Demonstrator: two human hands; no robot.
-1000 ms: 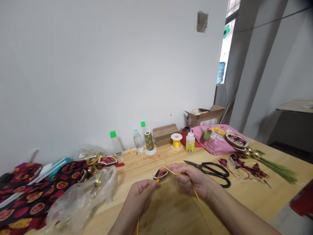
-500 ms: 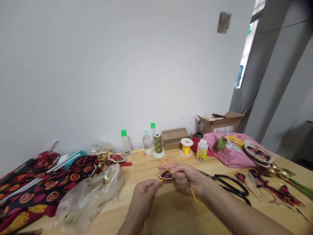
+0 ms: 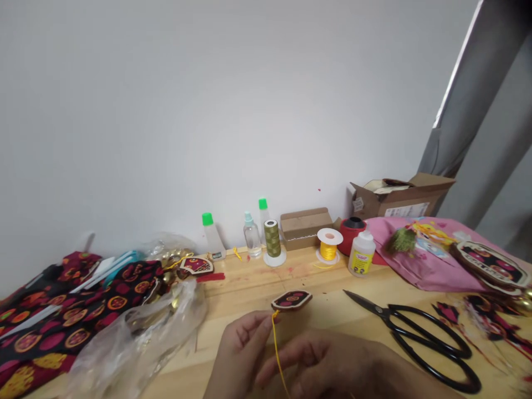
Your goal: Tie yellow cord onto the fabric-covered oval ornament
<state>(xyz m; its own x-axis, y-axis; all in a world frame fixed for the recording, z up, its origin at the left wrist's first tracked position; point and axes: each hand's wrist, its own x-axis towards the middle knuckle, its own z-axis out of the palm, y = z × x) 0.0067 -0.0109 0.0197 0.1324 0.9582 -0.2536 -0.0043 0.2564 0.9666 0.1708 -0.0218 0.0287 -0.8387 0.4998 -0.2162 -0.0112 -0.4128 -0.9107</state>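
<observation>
in the head view, a small patterned ornament (image 3: 291,300) is held just above the desk (image 3: 249,288), and its yellow cord (image 3: 277,346) is pinched by the left hand (image 3: 241,354). the right hand (image 3: 328,368) is curled beside it, its grip unclear. the cord is best kept taut. both wrists are cut off below.

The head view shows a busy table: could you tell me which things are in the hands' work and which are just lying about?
In hand:
- left hand, pinching the yellow cord
- right hand, fingers at the cord lower down
- small fabric ornament at the cord's top

Lying about:
- black scissors
- glue bottle
- yellow spool
- olive thread cone
- plastic bag
- patterned fabric
</observation>
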